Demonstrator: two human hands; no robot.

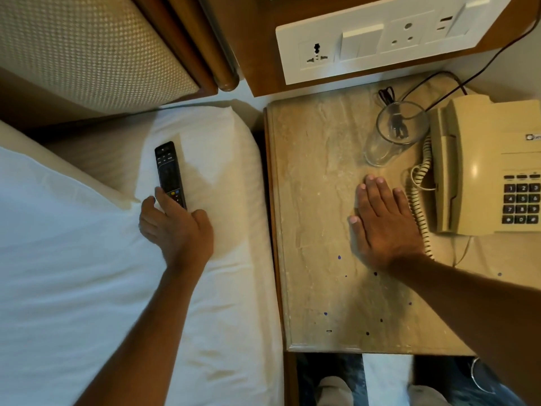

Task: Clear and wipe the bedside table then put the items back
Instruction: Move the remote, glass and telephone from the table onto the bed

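The bedside table (317, 171) has a beige marble top with small dark specks near its front edge. My right hand (383, 227) lies flat on it, palm down and fingers spread, holding nothing. A clear empty glass (390, 139) stands just beyond my fingertips. A cream telephone (483, 162) with a coiled cord (421, 206) sits to the right of my hand. On the white bed to the left lies a black remote control (168, 167). My left hand (178, 227) grips its near end, fingers over it and thumb beside it.
The white bed sheet (87, 273) and pillow fill the left side, under a padded headboard (87, 48). A white socket and switch panel (366, 45) is on the wall behind the table. A thin black cable (456, 80) runs behind the glass. My legs show below the table edge.
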